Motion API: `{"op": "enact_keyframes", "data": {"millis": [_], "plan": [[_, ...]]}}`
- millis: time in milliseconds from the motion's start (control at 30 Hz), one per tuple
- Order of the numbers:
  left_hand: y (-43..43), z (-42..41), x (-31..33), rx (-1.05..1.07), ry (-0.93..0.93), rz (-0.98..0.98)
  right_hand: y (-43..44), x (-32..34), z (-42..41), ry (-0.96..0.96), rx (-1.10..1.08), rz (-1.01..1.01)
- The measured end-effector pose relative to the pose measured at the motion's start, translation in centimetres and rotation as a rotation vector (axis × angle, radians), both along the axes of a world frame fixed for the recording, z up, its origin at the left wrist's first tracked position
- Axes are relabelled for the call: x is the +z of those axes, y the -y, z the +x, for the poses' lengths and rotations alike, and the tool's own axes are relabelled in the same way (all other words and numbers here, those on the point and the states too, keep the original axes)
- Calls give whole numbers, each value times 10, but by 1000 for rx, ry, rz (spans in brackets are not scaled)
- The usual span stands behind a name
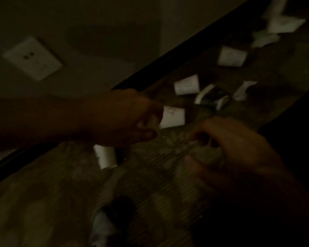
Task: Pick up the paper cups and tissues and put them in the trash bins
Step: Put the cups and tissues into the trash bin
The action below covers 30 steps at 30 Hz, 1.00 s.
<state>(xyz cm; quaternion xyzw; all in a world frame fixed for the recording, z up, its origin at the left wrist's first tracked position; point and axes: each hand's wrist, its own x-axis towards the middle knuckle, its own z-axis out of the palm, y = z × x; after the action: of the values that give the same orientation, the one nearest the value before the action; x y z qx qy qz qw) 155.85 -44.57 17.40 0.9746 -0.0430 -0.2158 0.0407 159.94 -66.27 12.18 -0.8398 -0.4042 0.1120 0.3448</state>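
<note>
Fingers [150, 106] of the left hand [121, 118] closed round one paper cup [173, 116] at mid-frame; the right hand [239, 152] beside it was loosely curled, its hold too dim to tell. More cups [232, 56] and tissues [282, 24] lay strewn toward the upper right, no bin in sight, so most seemingly remained.

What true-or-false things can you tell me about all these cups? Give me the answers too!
1. A white wall socket is on the wall. True.
2. Every cup stands upright. False: the cups lie on their sides.
3. The left hand touches a paper cup. True.
4. A plug sticks out of the socket. False: its holes are bare.
</note>
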Motion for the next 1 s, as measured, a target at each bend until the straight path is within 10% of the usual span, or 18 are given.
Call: {"op": "enact_keyframes", "data": {"millis": [567, 1000], "plan": [[-155, -115, -184, 894, -89, -141, -203, -155, -60, -364, 405, -328], [-141, -85, -205, 1022, -13, -457, -203, -171, -70, -572, 266, -301]]}}
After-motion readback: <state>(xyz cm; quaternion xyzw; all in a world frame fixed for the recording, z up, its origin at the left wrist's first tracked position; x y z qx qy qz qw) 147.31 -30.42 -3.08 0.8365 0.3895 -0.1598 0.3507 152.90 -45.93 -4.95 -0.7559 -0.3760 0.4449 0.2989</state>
